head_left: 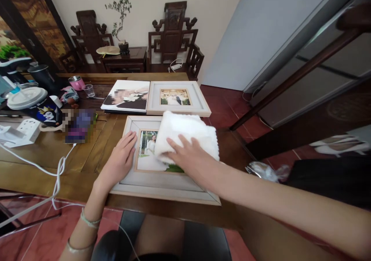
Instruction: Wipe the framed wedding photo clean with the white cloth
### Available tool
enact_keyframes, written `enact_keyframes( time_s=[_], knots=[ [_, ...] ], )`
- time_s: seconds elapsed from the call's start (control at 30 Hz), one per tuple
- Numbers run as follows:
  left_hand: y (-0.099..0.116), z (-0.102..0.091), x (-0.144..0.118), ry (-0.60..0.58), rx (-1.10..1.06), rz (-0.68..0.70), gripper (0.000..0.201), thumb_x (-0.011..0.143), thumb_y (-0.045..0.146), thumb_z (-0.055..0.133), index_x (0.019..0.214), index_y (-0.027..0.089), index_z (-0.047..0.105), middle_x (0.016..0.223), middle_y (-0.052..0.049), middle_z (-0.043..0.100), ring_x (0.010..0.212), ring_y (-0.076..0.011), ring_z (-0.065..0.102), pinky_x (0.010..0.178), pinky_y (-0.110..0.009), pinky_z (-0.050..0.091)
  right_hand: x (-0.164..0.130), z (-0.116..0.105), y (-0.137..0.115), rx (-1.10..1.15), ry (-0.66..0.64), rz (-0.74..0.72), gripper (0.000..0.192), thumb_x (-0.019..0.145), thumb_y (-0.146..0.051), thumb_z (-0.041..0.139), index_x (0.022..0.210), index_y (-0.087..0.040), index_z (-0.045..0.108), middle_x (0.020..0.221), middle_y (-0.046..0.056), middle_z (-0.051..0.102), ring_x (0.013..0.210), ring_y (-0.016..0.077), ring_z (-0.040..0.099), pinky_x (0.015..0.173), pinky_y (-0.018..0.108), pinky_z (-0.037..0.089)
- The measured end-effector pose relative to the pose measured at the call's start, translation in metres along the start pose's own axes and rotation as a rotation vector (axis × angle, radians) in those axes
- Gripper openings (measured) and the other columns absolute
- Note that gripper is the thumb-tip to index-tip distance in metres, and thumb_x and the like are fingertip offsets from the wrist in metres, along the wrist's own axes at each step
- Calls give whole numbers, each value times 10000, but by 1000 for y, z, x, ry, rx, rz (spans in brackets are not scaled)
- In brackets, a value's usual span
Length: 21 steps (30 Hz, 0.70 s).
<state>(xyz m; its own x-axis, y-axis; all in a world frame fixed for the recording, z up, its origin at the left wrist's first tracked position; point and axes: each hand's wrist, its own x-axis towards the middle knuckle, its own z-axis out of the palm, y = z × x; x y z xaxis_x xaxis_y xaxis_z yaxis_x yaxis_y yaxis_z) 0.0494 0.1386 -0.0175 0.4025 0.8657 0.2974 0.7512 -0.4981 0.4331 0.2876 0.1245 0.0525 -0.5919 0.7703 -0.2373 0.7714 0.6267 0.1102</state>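
Note:
A light wooden picture frame (162, 187) lies flat near the table's front edge, showing a photo (152, 164) of a person in white outdoors. My left hand (120, 158) rests open along its left side, fingers stretched together over the border. On the frame's right half, my right hand (189, 156) holds a folded white cloth (188, 123) pressed down, with its fingers bent and apart on top. The cloth hides the photo's right part and the frame's upper right corner.
Behind lie a second framed photo (199, 98) and a white-edged photo panel (127, 87). Leftward on the wooden table (87, 176) are a lidded cup (43, 106), a blurred-out phone-like object (79, 125), a white cable (59, 172), a power strip (29, 129) and a pink mug (76, 83).

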Motion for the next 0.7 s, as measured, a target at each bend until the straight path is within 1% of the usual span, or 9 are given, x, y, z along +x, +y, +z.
enact_keyframes(
  time_s=[0.07,0.13,0.27,0.33,0.4,0.47,0.57,0.63,0.7],
  knots=[
    [-1,1,0,5,5,0,461,994,239,330,1411,94,462,1484,-170,448,1432,-260,330,1185,-492,281,-15,-10,-15,52,-71,-51,783,495,-46,802,1234,-262,661,1404,169,531,1162,483,546,796,548,554],
    [-2,2,0,7,6,2,459,994,238,329,1410,97,462,1483,-167,450,1432,-256,331,1181,-493,288,-29,-17,-27,120,-155,-127,782,472,-105,814,1220,-276,665,1389,149,553,1083,437,611,710,482,588],
    [-3,2,-1,-1,3,3,450,998,246,327,1413,136,459,1492,-150,442,1433,-256,329,1166,-514,306,-41,-22,-43,187,-335,-162,830,580,-130,750,1358,-339,547,1497,88,428,1225,444,523,793,506,585],
    [-3,2,-1,-4,4,5,447,998,242,327,1415,146,457,1497,-145,438,1435,-252,325,1162,-516,311,-37,-20,-44,169,-345,-123,892,590,-95,734,1409,-351,490,1525,74,373,1292,445,452,852,508,573],
    [-3,2,-1,-1,6,8,447,997,239,331,1417,150,456,1500,-140,437,1435,-249,326,1161,-515,313,-27,-17,-40,141,-253,-79,967,565,-38,731,1446,-317,447,1536,88,358,1306,449,431,880,506,565],
    [-3,2,-1,1,5,10,449,996,239,335,1418,143,455,1501,-142,434,1434,-249,328,1162,-512,313,-10,-12,-28,105,-129,-13,978,581,19,704,1471,-265,414,1546,116,339,1324,478,386,917,566,529],
    [-3,1,-1,-5,-3,16,449,997,248,342,1412,132,466,1499,-147,435,1435,-251,326,1170,-503,303,23,-5,1,40,25,74,927,648,94,618,1493,-196,370,1580,151,229,1384,513,224,998,689,395],
    [-3,0,0,-10,-6,19,452,997,253,343,1409,118,470,1496,-155,438,1436,-254,324,1178,-497,291,42,-2,20,-17,110,79,915,666,120,579,1497,-193,358,1598,133,171,1410,496,150,1048,706,315],
    [-3,-1,0,-12,-5,14,460,998,254,340,1412,98,465,1494,-166,437,1437,-259,320,1183,-493,283,52,1,31,-65,146,55,883,684,126,553,1480,-220,389,1604,92,174,1419,478,150,1077,690,285]
  ],
)
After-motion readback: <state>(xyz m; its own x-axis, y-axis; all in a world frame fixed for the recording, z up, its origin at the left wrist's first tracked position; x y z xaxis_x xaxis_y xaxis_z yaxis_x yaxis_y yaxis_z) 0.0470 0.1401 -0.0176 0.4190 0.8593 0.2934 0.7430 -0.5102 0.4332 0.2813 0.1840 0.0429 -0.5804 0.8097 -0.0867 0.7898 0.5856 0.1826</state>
